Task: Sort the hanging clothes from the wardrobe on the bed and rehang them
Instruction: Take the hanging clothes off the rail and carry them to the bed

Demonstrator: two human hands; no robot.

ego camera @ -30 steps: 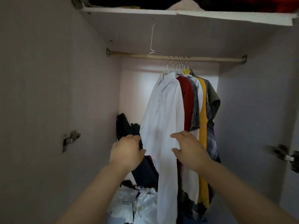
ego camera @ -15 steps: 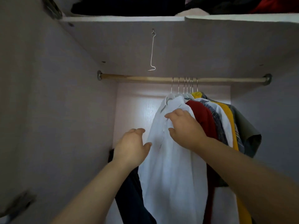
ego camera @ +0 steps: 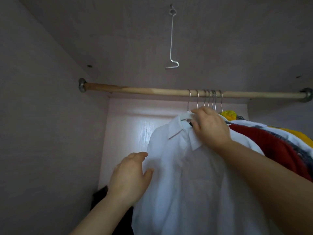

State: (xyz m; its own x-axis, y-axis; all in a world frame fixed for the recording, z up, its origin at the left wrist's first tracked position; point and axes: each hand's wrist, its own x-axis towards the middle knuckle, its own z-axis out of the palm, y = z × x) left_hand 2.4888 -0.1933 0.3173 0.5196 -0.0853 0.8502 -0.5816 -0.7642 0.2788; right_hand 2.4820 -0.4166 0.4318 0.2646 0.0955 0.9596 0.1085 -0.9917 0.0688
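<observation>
A white collared shirt (ego camera: 183,175) hangs at the front of a row of clothes on a wooden rail (ego camera: 135,90) inside the wardrobe. My right hand (ego camera: 210,128) is up at its collar, fingers curled around the top of the hanger just below the metal hooks (ego camera: 205,100). My left hand (ego camera: 130,177) hovers open beside the shirt's left shoulder, fingers relaxed. Behind the white shirt hang a dark red garment (ego camera: 271,146), a grey patterned one, another white one and a yellow one (ego camera: 228,114).
A bent wire hook (ego camera: 171,48) dangles from the wardrobe ceiling above the rail. The wardrobe's left wall (ego camera: 42,133) stands close beside my left arm. Dark clothing (ego camera: 100,195) lies low at the back left. The rail's left half carries no hangers.
My right hand rose from the middle of the white shirt to its collar and hanger. My left hand rose alongside the shirt. The view tilted upward, closer to the rail.
</observation>
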